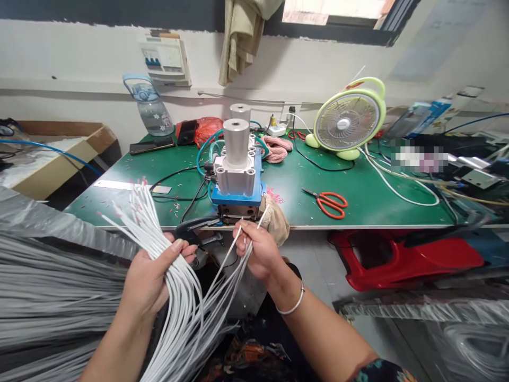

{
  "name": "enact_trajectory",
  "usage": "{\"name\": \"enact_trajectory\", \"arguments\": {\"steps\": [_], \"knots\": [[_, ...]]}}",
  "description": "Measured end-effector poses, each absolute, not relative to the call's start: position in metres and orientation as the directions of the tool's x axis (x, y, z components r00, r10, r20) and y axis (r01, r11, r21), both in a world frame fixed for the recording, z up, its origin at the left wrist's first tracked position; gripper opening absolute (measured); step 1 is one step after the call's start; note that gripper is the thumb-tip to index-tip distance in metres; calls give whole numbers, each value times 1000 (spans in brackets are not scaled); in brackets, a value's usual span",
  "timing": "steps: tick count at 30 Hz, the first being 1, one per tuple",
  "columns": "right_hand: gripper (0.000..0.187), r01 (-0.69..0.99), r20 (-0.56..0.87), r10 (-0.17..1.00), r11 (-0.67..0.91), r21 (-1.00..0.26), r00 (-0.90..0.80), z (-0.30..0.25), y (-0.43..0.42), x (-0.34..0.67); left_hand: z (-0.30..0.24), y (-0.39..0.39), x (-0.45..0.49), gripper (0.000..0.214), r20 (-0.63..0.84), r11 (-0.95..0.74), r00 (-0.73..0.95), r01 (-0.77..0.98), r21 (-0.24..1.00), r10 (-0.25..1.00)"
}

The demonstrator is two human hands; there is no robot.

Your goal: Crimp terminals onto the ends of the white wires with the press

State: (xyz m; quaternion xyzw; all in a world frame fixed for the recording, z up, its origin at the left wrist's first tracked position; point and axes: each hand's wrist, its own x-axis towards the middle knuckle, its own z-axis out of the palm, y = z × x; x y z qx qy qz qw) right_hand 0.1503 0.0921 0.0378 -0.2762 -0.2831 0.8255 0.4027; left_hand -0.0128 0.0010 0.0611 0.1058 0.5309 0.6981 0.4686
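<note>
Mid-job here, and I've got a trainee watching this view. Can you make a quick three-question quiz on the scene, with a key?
1. Which thing stands to the right of the metal-and-blue machine, as seen here?
a) water bottle
b) fan
c) open box

2. True or false: the right hand is holding the scissors.

3. Fill in: the larger bundle of white strands is in the ___ hand.

Key:
1. b.
2. False: the right hand grips white strands, while the scissors lie on the green tabletop.
3. Left: the left hand holds it.
</note>
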Motion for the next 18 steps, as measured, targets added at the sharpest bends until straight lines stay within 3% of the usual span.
{"name": "enact_trajectory", "arguments": {"steps": [6,10,18], "knots": [[30,-293,-105,783,-349,-890,-613,32,77,166,39,-6,-2,27,-472,141,-345,-667,731,811],[31,-244,-153,775,-371,-896,-613,31,72,168,27,-8,7,26,-520,240,-315,-623,744,794],[27,-310,-157,773,-420,-853,-614,25,79,170,23,-10,9,32,-486,219,-378,-566,795,788]]}}
